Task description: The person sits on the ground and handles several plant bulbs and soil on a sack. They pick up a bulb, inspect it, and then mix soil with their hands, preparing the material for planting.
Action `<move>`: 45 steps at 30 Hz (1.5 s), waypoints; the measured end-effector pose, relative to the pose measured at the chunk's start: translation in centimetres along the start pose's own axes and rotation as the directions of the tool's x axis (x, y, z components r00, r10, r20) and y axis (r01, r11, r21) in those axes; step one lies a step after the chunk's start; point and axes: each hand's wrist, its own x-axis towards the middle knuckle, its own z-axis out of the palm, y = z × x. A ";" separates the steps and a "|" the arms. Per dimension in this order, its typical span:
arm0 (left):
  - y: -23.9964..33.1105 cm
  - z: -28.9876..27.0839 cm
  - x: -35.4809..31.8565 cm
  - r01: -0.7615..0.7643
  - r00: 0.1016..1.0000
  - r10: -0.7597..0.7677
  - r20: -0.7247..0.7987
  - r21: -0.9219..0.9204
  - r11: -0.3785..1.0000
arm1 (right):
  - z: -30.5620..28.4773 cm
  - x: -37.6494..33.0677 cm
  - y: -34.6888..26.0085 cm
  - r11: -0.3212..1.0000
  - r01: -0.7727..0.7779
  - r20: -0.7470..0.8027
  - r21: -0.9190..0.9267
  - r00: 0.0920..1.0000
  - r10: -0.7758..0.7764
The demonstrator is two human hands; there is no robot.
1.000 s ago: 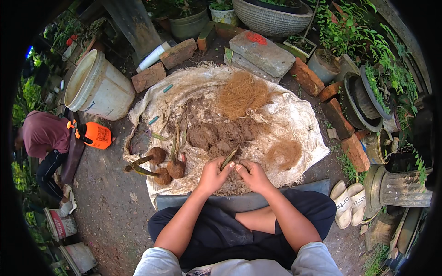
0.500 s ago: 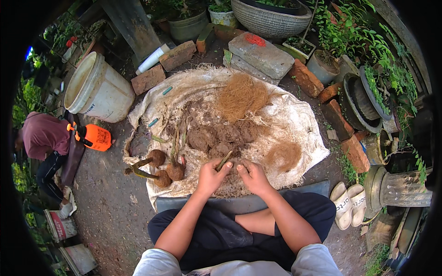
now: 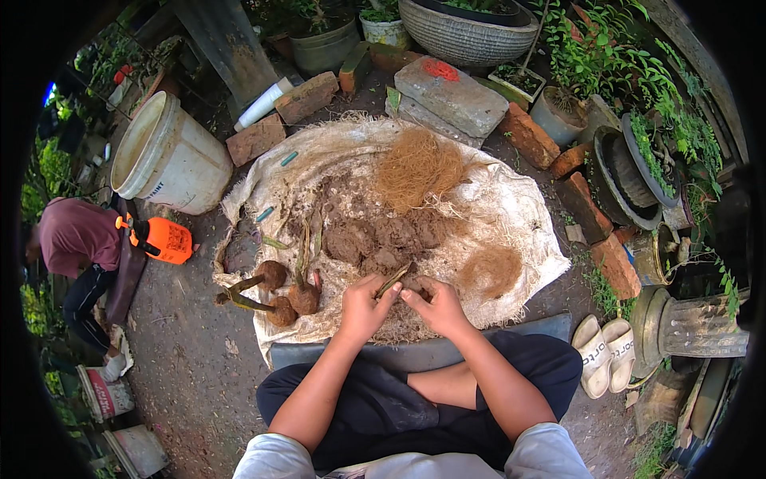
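Low over the near part of a pale woven sack (image 3: 523, 211), my left hand (image 3: 364, 307) is closed around a short greenish-brown plant stem (image 3: 393, 278) that slants up from its fingers. My right hand (image 3: 436, 307) sits just beside it, thumb and fingers pinched together; whatever is between them is hidden. Beyond both hands lie dark clumps of wet soil (image 3: 387, 238). A large tangle of brown fibre (image 3: 420, 169) rests behind the soil, and a smaller fibre pad (image 3: 489, 271) is to the right. Three brown root balls with stems (image 3: 303, 297) stand at the sack's left.
A white bucket (image 3: 179, 160) and an orange sprayer (image 3: 170, 241) stand to the left, near a crouching person (image 3: 80, 247). Bricks (image 3: 531, 136), a stone block (image 3: 451, 96) and potted plants border the far side. Sandals (image 3: 594, 359) lie at the right.
The stem has tilted slightly to the right in my left hand. My right hand has shifted a little left, bringing its thumb closer to the left hand.
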 end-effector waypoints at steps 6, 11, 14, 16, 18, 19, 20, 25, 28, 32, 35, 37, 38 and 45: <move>0.8 -0.2 -0.3 -0.049 0.998 0.054 -0.034 0.128 0.991 | 0.0 -0.1 -0.1 0.981 0.142 -0.066 0.133 0.989 -0.134; 0.6 -0.3 0.1 0.078 0.997 -0.078 -0.026 -0.017 0.997 | -0.1 0.0 0.3 0.992 0.004 -0.081 0.124 0.997 0.006; 0.2 -0.2 0.3 0.149 0.989 -0.148 0.020 -0.153 0.977 | -0.2 0.0 0.9 0.976 0.116 -0.102 0.185 0.990 -0.099; 0.0 -0.1 0.3 0.188 0.982 -0.180 0.059 -0.196 0.963 | 0.0 0.2 0.9 0.989 0.097 -0.107 0.108 0.991 -0.086; 0.0 -0.1 0.3 0.187 0.982 -0.182 0.041 -0.206 0.961 | -0.2 0.2 0.4 0.992 0.127 -0.127 0.012 0.984 -0.124; 0.0 -0.1 0.3 0.199 0.980 -0.195 0.036 -0.194 0.961 | -0.4 0.1 0.1 0.988 0.149 -0.140 -0.050 0.978 -0.155; 0.0 -0.2 0.4 0.167 0.986 -0.162 0.037 -0.186 0.968 | -0.6 0.1 -0.4 0.986 0.092 -0.138 -0.142 0.984 -0.112; 0.1 -1.0 0.6 0.083 0.992 -0.075 0.098 -0.076 0.994 | -1.7 -0.1 -1.5 0.997 -0.041 0.030 -0.059 0.999 0.043; -0.3 -0.9 0.7 0.144 0.981 -0.128 0.145 -0.105 0.984 | -0.9 0.3 -0.9 0.996 0.091 -0.067 0.004 0.994 -0.090; -1.0 -0.3 0.5 0.142 0.987 -0.123 0.105 -0.198 0.970 | -0.9 0.2 -0.1 0.996 0.055 -0.075 0.071 0.996 -0.050; -1.4 0.2 0.5 0.194 0.981 -0.192 0.039 -0.319 0.927 | -1.5 -0.1 -0.3 0.999 -0.006 -0.093 0.054 0.996 0.011; -1.8 -0.3 0.6 0.374 0.926 -0.353 0.131 -0.429 0.823 | -1.5 -0.1 -0.5 0.999 0.048 -0.155 0.001 0.987 -0.047; -1.9 -0.6 0.7 0.450 0.889 -0.416 0.190 -0.531 0.719 | -1.5 -0.1 -0.5 0.996 0.083 -0.189 -0.040 0.978 -0.089; -1.9 -0.4 1.0 0.436 0.843 -0.509 0.172 -0.772 0.462 | -1.0 0.4 0.6 0.981 0.027 -0.124 0.193 0.992 -0.003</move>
